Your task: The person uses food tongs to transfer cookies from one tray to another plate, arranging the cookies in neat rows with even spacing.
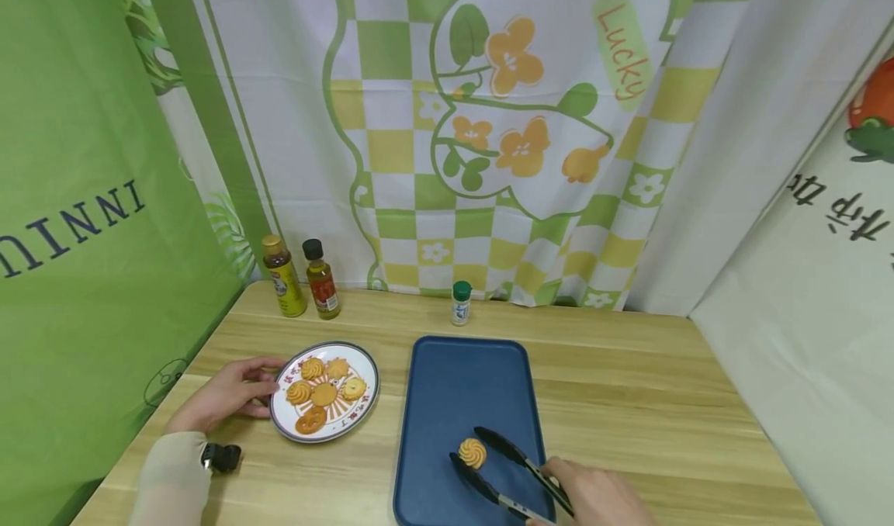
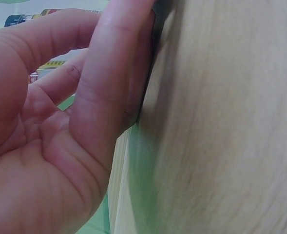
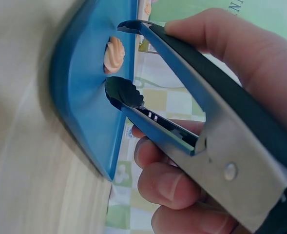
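Observation:
My left hand (image 1: 237, 390) holds the left edge of a round white plate (image 1: 369, 378) with a dark rim; some fingertips are hidden. On the plate lie several cookies, among them a swirled one (image 1: 299, 392) and a pretzel-shaped one (image 1: 310, 420). My right hand (image 1: 594, 495) grips metal tongs (image 1: 520, 460) with black tips, thumb on one arm and fingers round the other. The tong tips stand apart on either side of a swirled butter cookie (image 1: 472, 453) near the front of a dark blue tray (image 1: 468, 378). In the right wrist view, gaps show between that cookie (image 3: 114, 55) and both tips.
Two sauce bottles (image 1: 285, 278) (image 1: 322, 282) stand at the table's back left corner. A small green-capped shaker (image 1: 461, 303) is behind the tray. Patterned curtains (image 1: 503, 262) hang along the table's back edge. Bare wooden tabletop (image 1: 628, 386) lies right of the tray.

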### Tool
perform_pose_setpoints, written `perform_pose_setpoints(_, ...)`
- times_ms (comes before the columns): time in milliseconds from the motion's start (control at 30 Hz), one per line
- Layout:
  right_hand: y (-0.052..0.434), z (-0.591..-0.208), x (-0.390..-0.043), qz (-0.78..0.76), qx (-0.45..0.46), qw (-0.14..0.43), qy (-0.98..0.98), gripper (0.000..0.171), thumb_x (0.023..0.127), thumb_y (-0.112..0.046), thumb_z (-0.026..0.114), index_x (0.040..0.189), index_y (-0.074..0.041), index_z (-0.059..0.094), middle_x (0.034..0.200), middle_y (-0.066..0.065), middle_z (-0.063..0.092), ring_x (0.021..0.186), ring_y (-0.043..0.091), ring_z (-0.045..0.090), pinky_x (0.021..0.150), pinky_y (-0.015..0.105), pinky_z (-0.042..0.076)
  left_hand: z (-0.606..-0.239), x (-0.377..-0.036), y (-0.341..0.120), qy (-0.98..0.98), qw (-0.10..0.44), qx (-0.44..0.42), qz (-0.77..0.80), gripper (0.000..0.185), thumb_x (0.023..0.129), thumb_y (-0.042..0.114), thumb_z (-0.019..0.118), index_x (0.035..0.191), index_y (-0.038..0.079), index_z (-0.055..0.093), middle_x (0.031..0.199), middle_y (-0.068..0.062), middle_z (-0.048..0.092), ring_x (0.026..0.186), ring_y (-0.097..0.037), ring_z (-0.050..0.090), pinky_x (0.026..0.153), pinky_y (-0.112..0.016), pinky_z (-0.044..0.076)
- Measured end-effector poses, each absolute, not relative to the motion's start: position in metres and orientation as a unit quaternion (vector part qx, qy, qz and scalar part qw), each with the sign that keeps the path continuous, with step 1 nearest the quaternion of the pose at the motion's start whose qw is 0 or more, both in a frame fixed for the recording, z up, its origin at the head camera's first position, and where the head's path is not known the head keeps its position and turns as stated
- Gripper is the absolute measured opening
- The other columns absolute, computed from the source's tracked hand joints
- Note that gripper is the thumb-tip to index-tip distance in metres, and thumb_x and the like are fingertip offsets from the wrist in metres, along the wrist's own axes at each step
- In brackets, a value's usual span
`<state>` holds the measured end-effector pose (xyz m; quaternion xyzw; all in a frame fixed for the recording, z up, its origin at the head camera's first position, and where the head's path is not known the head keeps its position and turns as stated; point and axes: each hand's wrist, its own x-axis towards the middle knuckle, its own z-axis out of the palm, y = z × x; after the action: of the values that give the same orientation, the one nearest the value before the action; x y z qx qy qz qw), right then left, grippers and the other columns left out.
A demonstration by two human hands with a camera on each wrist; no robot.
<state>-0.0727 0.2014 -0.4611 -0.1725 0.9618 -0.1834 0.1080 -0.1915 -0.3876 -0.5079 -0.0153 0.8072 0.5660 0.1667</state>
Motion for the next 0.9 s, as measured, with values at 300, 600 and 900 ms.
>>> perform_pose_setpoints(300,0.210,-0.471,-0.062,-0.150,-0.193,0.067,0.967,0.067,0.090,-0.073,0.077,0.120,-0.013,0.076,0.088,-0.008,0.075,0.062,-0.005,0.049,0.051,0.020,0.044,-0.507,-0.191,-0.386,0.808,0.168,-0.015,0.565,0.066,0.105,-0.001,0.069,0.163,-0.013,0.040,0.123,-0.019,0.063,0.089,-0.022,0.073,0.078,-0.037,0.077)
perform_pose_setpoints(600,0.213,-0.470,-0.058,-0.148,-0.183,0.077,0.969,0.068,0.088,-0.077,0.077,0.120,-0.017,0.077,0.089,-0.009,0.076,0.062,-0.006,0.052,0.050,0.020,0.044,-0.509,-0.193,-0.385,0.810,0.167,-0.015,0.562,0.064,0.106,-0.002,0.068,0.162,-0.014,0.041,0.121,-0.018,0.064,0.088,-0.022,0.074,0.078,-0.037,0.077)
perform_pose_setpoints(900,0.206,-0.465,-0.063,-0.190,-0.190,0.083,0.960,0.054,0.094,-0.066,0.079,0.115,-0.017,0.077,0.082,-0.013,0.070,0.060,-0.005,0.050,0.049,0.021,0.041,-0.506,-0.192,-0.386,0.813,0.165,-0.017,0.558,0.064,0.106,-0.002,0.067,0.163,-0.014,0.040,0.121,-0.019,0.064,0.089,-0.022,0.074,0.078,-0.038,0.077)
